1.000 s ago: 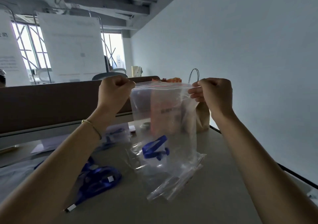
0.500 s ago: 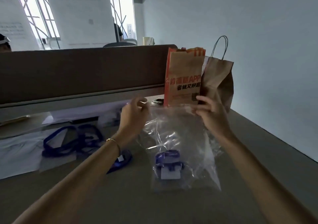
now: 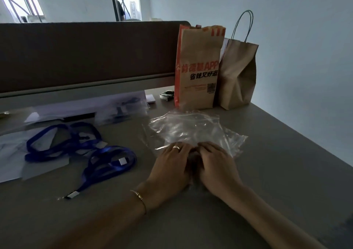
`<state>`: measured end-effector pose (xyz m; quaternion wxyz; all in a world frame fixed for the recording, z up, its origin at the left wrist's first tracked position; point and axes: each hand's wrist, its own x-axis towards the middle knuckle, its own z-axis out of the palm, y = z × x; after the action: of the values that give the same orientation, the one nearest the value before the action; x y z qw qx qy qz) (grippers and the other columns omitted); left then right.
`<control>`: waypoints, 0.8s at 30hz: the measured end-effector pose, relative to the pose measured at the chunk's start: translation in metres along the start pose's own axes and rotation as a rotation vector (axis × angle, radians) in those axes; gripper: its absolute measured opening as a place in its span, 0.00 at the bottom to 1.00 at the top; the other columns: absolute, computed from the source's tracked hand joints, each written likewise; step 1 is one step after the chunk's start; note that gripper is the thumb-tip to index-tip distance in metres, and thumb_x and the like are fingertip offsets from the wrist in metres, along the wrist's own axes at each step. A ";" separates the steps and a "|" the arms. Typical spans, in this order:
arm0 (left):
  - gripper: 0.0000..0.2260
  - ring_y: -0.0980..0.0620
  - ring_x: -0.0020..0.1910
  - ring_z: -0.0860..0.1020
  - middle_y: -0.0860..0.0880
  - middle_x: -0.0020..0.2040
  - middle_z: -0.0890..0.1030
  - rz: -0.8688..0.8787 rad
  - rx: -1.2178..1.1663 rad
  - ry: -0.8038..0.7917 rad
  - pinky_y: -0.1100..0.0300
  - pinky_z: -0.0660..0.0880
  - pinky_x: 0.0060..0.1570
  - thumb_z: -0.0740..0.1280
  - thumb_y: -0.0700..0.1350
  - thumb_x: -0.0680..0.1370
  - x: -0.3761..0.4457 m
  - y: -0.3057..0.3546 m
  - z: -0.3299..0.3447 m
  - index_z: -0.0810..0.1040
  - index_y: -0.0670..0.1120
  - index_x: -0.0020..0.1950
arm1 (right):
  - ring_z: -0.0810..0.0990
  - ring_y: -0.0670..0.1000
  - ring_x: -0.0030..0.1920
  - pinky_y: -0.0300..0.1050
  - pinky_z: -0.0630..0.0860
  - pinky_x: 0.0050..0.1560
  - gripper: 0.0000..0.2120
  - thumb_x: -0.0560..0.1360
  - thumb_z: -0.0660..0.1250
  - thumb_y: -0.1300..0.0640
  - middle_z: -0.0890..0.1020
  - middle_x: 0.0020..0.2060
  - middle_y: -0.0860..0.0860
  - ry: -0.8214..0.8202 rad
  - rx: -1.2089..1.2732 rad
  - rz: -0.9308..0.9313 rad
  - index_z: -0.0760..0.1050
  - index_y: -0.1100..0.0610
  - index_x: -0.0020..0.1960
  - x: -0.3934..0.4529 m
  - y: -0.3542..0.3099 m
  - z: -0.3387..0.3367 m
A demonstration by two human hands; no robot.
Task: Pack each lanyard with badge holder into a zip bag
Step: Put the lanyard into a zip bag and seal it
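A clear zip bag (image 3: 191,129) lies flat on the grey table (image 3: 267,172), its zip edge toward the paper bags. My left hand (image 3: 172,164) and my right hand (image 3: 215,164) press side by side on its near end, fingers flat. The lanyard inside is hidden under my hands. To the left lie loose blue lanyards (image 3: 107,160) with clear badge holders (image 3: 45,164), and another blue loop (image 3: 61,139) farther back.
An orange-and-brown paper bag (image 3: 196,69) and a plain brown handled bag (image 3: 238,74) stand at the back. A dark desk divider (image 3: 86,53) runs behind. More clear bags (image 3: 118,107) and white paper lie at the back left. The table's right edge runs diagonally.
The bag was held up by its top a second ago, then lowered. Now it lies flat and both hands have moved to its near end, pressing down over the lanyard.
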<state>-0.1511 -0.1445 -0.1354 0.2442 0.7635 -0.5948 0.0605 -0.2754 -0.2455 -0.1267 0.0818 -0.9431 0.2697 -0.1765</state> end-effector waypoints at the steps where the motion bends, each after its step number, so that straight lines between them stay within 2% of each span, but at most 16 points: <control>1: 0.18 0.49 0.58 0.74 0.51 0.59 0.77 -0.037 -0.024 -0.018 0.59 0.70 0.56 0.57 0.52 0.73 -0.001 -0.003 0.002 0.74 0.49 0.61 | 0.66 0.57 0.76 0.51 0.60 0.77 0.26 0.78 0.54 0.48 0.71 0.73 0.55 -0.070 -0.019 0.023 0.70 0.54 0.73 -0.001 0.002 0.000; 2: 0.18 0.52 0.62 0.72 0.52 0.62 0.75 -0.066 -0.054 -0.030 0.60 0.70 0.60 0.58 0.52 0.76 -0.003 -0.005 0.004 0.72 0.51 0.65 | 0.54 0.56 0.80 0.53 0.49 0.80 0.29 0.80 0.47 0.44 0.60 0.79 0.55 -0.157 -0.034 0.051 0.60 0.53 0.79 -0.002 0.006 0.000; 4: 0.17 0.56 0.67 0.68 0.55 0.67 0.71 -0.075 -0.097 -0.040 0.62 0.66 0.66 0.58 0.52 0.80 -0.008 -0.010 0.008 0.68 0.53 0.69 | 0.36 0.53 0.81 0.55 0.35 0.79 0.31 0.83 0.42 0.39 0.42 0.82 0.53 -0.318 -0.049 0.085 0.42 0.49 0.82 -0.003 0.011 0.001; 6: 0.16 0.57 0.69 0.66 0.56 0.67 0.69 -0.061 -0.118 -0.052 0.61 0.65 0.68 0.57 0.52 0.82 -0.010 -0.010 0.006 0.68 0.52 0.69 | 0.32 0.52 0.79 0.56 0.32 0.78 0.32 0.82 0.41 0.36 0.37 0.81 0.52 -0.389 -0.031 0.092 0.38 0.47 0.81 -0.003 0.012 -0.001; 8: 0.17 0.55 0.70 0.66 0.55 0.69 0.69 -0.076 -0.134 -0.044 0.60 0.66 0.68 0.58 0.50 0.81 -0.005 -0.008 -0.003 0.68 0.52 0.70 | 0.35 0.54 0.80 0.57 0.35 0.79 0.32 0.82 0.44 0.36 0.41 0.82 0.53 -0.390 -0.010 0.087 0.42 0.46 0.82 0.000 0.010 -0.009; 9: 0.18 0.53 0.70 0.67 0.54 0.69 0.70 -0.075 -0.117 -0.015 0.59 0.66 0.68 0.58 0.49 0.80 0.002 -0.008 -0.009 0.69 0.52 0.70 | 0.40 0.55 0.81 0.56 0.38 0.79 0.31 0.83 0.48 0.37 0.46 0.82 0.53 -0.352 -0.016 0.071 0.46 0.46 0.82 0.004 0.008 -0.015; 11: 0.18 0.52 0.65 0.71 0.52 0.66 0.75 -0.041 -0.058 0.060 0.56 0.71 0.64 0.59 0.45 0.77 0.024 -0.011 -0.021 0.72 0.51 0.67 | 0.57 0.55 0.79 0.52 0.52 0.78 0.25 0.83 0.55 0.43 0.63 0.78 0.52 -0.184 -0.028 0.023 0.62 0.48 0.78 0.019 0.007 -0.024; 13: 0.16 0.50 0.60 0.75 0.50 0.60 0.79 -0.038 -0.031 0.048 0.54 0.74 0.59 0.60 0.41 0.76 0.050 -0.017 -0.027 0.76 0.50 0.62 | 0.73 0.51 0.69 0.48 0.69 0.70 0.18 0.82 0.61 0.49 0.77 0.68 0.50 -0.056 0.023 0.013 0.74 0.50 0.70 0.041 0.005 -0.027; 15: 0.15 0.49 0.58 0.76 0.50 0.58 0.80 -0.056 0.004 -0.015 0.54 0.75 0.56 0.62 0.37 0.75 0.072 -0.025 -0.021 0.78 0.49 0.59 | 0.78 0.49 0.59 0.45 0.76 0.58 0.13 0.81 0.63 0.52 0.81 0.60 0.50 -0.032 -0.002 0.019 0.77 0.51 0.64 0.064 0.005 -0.022; 17: 0.16 0.48 0.58 0.76 0.49 0.58 0.79 -0.060 0.044 -0.077 0.56 0.74 0.54 0.64 0.37 0.74 0.087 -0.033 -0.011 0.77 0.50 0.60 | 0.79 0.49 0.56 0.44 0.77 0.56 0.12 0.80 0.64 0.53 0.81 0.58 0.50 -0.080 -0.082 0.037 0.78 0.52 0.63 0.083 0.008 -0.009; 20: 0.14 0.48 0.58 0.75 0.48 0.58 0.78 -0.042 0.091 -0.121 0.56 0.72 0.50 0.67 0.45 0.74 0.095 -0.045 0.002 0.76 0.50 0.60 | 0.77 0.55 0.63 0.50 0.72 0.62 0.18 0.79 0.62 0.47 0.79 0.61 0.53 -0.115 -0.158 0.025 0.77 0.53 0.64 0.097 0.018 0.009; 22: 0.13 0.47 0.56 0.76 0.48 0.56 0.77 -0.048 0.142 -0.130 0.55 0.72 0.50 0.64 0.50 0.75 0.095 -0.053 0.008 0.77 0.49 0.58 | 0.68 0.60 0.73 0.57 0.64 0.72 0.28 0.79 0.51 0.39 0.71 0.72 0.58 -0.191 -0.172 0.034 0.69 0.52 0.72 0.098 0.023 0.018; 24: 0.14 0.46 0.54 0.77 0.48 0.54 0.78 -0.098 0.180 -0.100 0.53 0.74 0.51 0.61 0.53 0.74 0.096 -0.063 0.011 0.78 0.49 0.54 | 0.51 0.60 0.81 0.60 0.50 0.78 0.31 0.81 0.43 0.38 0.54 0.81 0.60 -0.314 -0.143 0.076 0.55 0.48 0.80 0.097 0.029 0.027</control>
<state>-0.0666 -0.2230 -0.1277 0.1475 0.8124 -0.5605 0.0638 -0.2020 -0.3205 -0.1305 0.0621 -0.9515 0.3012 -0.0040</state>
